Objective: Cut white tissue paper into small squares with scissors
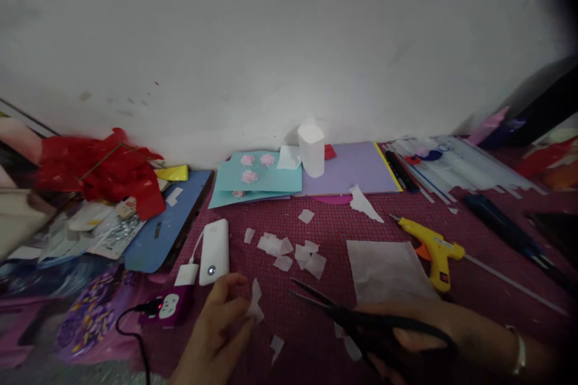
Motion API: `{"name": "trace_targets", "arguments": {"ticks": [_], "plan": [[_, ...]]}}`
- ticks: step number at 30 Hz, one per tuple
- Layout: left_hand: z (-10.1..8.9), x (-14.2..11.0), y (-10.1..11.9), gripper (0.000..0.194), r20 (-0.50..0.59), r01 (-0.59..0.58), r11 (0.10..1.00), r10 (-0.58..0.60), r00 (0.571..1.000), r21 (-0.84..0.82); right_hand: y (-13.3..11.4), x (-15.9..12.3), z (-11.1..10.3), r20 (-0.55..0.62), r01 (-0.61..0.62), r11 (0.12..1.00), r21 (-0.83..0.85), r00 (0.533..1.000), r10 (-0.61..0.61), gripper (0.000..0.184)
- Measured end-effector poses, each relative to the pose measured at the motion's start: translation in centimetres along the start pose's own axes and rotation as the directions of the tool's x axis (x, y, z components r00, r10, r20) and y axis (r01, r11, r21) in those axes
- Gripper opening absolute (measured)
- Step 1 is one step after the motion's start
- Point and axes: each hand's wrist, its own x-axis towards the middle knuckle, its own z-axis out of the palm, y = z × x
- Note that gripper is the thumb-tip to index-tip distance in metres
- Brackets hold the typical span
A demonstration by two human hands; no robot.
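Observation:
My right hand (415,319) grips a pair of black scissors (336,311) by the handles, with the blades a little apart and pointing left. A whitish square of thin paper (388,271) lies flat just beyond that hand. My left hand (221,331) hovers at the lower middle, fingers half bent and apart, with nothing visibly held. Close by its fingertips is a torn white scrap (256,301); whether they touch it is unclear. Several small cut paper pieces (271,245) are scattered on the dark red checked cloth (332,231) between the hands.
A yellow glue gun (436,249) lies at right. Pink paper flowers (249,177) sit on turquoise sheets (284,180) by a white roll-like block (311,150). At left are a white power bank (214,252), a purple socket block (169,307) with a cable, and red plastic (103,165).

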Motion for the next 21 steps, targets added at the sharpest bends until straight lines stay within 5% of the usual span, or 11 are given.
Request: {"name": "trace_targets", "arguments": {"ticks": [5, 13, 21], "plan": [[1.8, 1.9, -0.6, 0.025, 0.026, 0.143, 0.922, -0.144, 0.989, -0.360, -0.2, 1.1, 0.6, 0.033, 0.114, 0.945, -0.306, 0.994, -0.109, 0.073], [5.8, 1.4, -2.9, 0.036, 0.213, 0.455, 0.569, -0.440, 0.872, -0.685, 1.2, 3.2, 0.5, -0.003, 0.029, 0.977, -0.212, 1.000, -0.031, 0.058], [6.0, 2.7, -2.5, 0.025, 0.265, 0.462, 0.602, -0.391, 0.882, -0.651, -1.5, 3.5, 1.0, -0.167, -0.081, 0.895, -0.438, 0.986, 0.007, 0.055]]}}
